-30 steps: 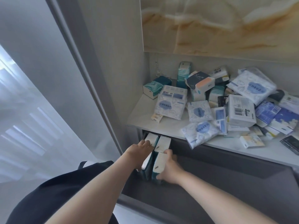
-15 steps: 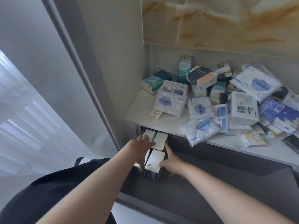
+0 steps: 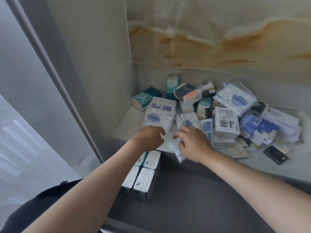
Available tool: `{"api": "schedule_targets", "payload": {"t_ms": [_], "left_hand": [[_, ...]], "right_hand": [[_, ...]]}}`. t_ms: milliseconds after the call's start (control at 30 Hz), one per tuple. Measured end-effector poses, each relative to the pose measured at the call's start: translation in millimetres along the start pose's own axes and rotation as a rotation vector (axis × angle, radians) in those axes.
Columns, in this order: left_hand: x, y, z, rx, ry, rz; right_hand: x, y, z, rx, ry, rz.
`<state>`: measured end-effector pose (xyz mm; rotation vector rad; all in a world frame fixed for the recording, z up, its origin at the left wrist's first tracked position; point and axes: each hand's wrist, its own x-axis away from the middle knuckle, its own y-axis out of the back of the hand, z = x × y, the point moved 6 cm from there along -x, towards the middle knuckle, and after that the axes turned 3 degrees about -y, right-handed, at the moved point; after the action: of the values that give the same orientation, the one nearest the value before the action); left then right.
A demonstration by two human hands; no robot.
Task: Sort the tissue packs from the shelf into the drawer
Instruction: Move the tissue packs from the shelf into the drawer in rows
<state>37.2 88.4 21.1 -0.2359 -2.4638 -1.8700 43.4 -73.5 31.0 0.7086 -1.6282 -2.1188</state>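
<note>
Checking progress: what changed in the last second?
Both hands left the four drawer packs and rose to the shelf. The right hand now grips a soft pack at its edge; the left hand hovers beside. The drawer packs and shelf pile stayed put.

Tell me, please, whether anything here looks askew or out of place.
Yes: the packs on the shelf lie in a jumble, the dark-and-orange pack tilted atop teal packs, and a white pack under the right hand overhangs the drawer. The four drawer packs stand neatly.
</note>
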Motion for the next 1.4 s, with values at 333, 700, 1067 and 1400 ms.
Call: {"api": "schedule_targets", "payload": {"t_ms": [333,700,1067,1400], "left_hand": [[-84.9,61.0,22.9,0.29,-0.054,-0.339],[-154.4,43.1,17.9,0.35,-0.219,-0.347],[-150.7,31.2,36.5,0.204,-0.265,-0.425],[-155.5,61.5,53.6,0.482,-0.156,-0.616]], "right_hand": [[-128.6,52.0,-62.3,0.103,-0.292,-0.103],[-175.0,24.7,-98.5,0.192,-0.582,-0.184],[-176.5,-1.9,-68.2,-0.312,-0.14,0.023],[-253.7,38.6,-75.3,-0.323,-0.548,-0.164]]}}
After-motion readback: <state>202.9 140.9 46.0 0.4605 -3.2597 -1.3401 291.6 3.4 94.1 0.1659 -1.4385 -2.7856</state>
